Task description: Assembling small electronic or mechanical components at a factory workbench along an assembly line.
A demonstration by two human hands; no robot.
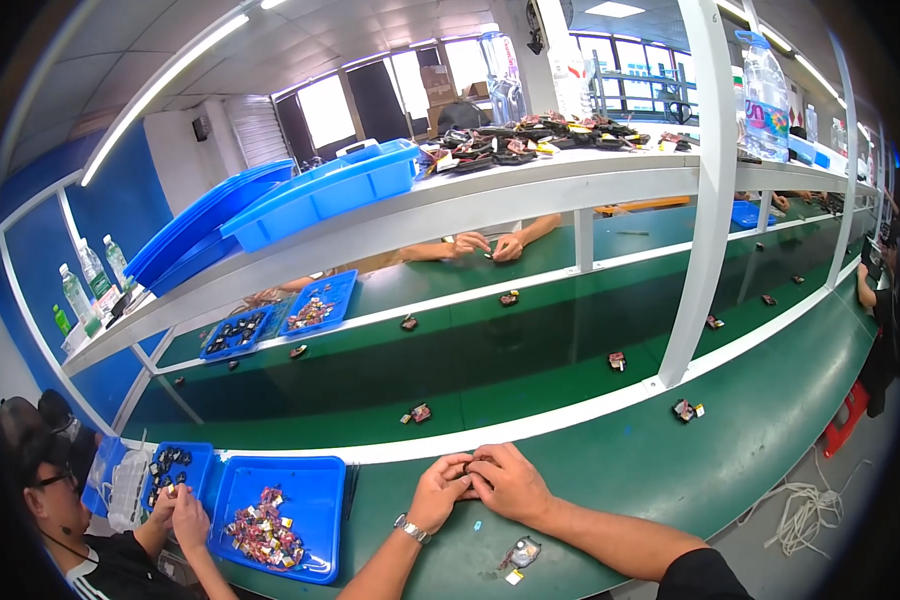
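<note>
My left hand (442, 492), with a watch on its wrist, and my right hand (513, 487) meet over the green worktop. Their fingers are closed together around a small dark part (467, 469), mostly covered by the fingertips. Just in front of them lies a tiny light-blue piece (477, 525). Nearer to me rests a small clear-and-grey device (523, 551) with a white and yellow tag (514, 577) beside it. Left of my left hand stands a blue tray (337, 500) with a heap of small red-wired parts (266, 530).
A co-worker (65, 500) sits at the left by a second blue tray (206, 462) of black parts. Beyond a white rail, a green belt (530, 385) carries several small wired units. Overhead, a shelf (470, 185) holds blue trays, bottles and black parts. A white post (700, 220) rises at the right.
</note>
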